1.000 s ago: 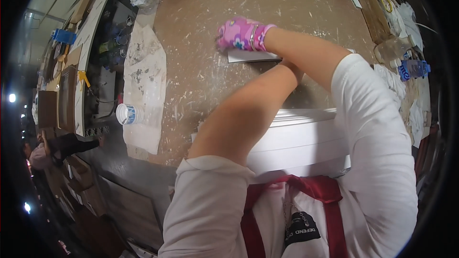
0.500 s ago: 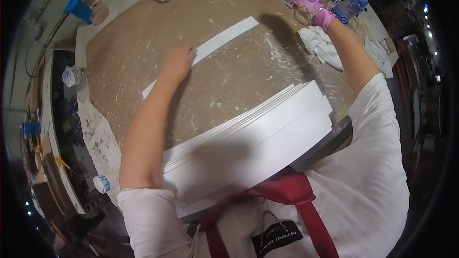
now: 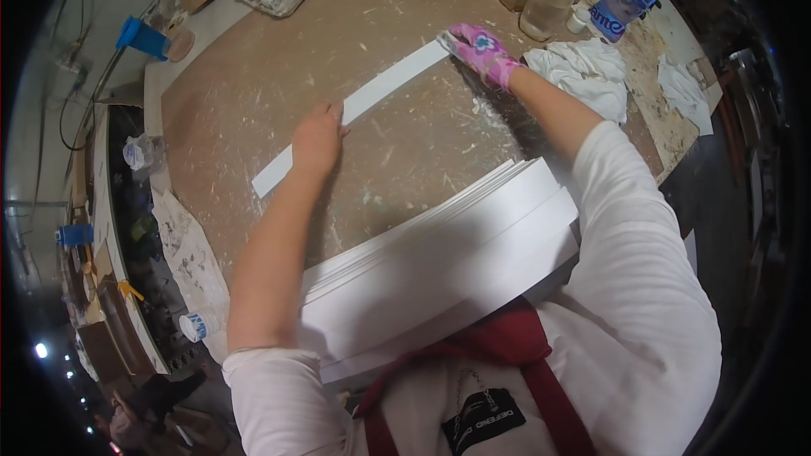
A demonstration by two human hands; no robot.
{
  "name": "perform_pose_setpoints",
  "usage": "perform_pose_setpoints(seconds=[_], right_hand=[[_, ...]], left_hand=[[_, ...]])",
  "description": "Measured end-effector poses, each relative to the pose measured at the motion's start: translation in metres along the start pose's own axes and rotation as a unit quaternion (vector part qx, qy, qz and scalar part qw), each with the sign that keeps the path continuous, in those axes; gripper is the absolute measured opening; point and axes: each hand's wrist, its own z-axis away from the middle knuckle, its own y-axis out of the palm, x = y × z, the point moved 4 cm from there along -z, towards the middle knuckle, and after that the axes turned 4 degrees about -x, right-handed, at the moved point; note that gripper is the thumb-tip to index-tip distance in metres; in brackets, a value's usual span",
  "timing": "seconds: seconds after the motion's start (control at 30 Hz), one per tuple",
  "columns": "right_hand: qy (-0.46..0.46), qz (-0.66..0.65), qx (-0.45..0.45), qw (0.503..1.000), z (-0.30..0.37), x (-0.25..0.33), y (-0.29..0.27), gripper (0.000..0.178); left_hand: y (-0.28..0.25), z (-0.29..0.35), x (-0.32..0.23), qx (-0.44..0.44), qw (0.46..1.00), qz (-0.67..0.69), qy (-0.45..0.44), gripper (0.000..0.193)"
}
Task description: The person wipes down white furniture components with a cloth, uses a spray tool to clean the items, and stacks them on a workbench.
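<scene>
The scuffed brown tabletop (image 3: 405,177) is spreading under the fingers of both hands, and the stack of white strips (image 3: 498,245) is lying between those fingers and the person's body, much as half a second ago. The single white strip (image 3: 389,84) is lying flat beyond the stack, passing under the left fingers and slanting away to the right ones; it is keeping nearly its earlier place. The crumpled white cloth (image 3: 583,72) is lying to the right of the gloved fingers. Beyond them, the tall clear bottle (image 3: 545,13) is now showing plainly, where the glove was largely covering it.

The gloved right hand (image 3: 481,55) is making the main change: it was reaching out near the bottles, and it is now sitting at the strip's far right end. This is suggesting that both hands are now working on one strip. The bare left hand (image 3: 318,139) is still resting across it; whether its fingers are clamping or only pressing, I cannot tell. The right fingers are drawing together, apparently clamped on a small pale piece (image 3: 445,42), too blurred to name.
</scene>
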Motion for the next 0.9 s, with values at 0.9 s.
perform_pose_setpoints(seconds=[0.9], right_hand=[[-0.265, 0.172, 0.235, 0.919, -0.025, 0.327, 0.226, 0.026]], left_hand=[[0.045, 0.001, -0.028, -0.126, 0.989, 0.055, 0.061, 0.03]])
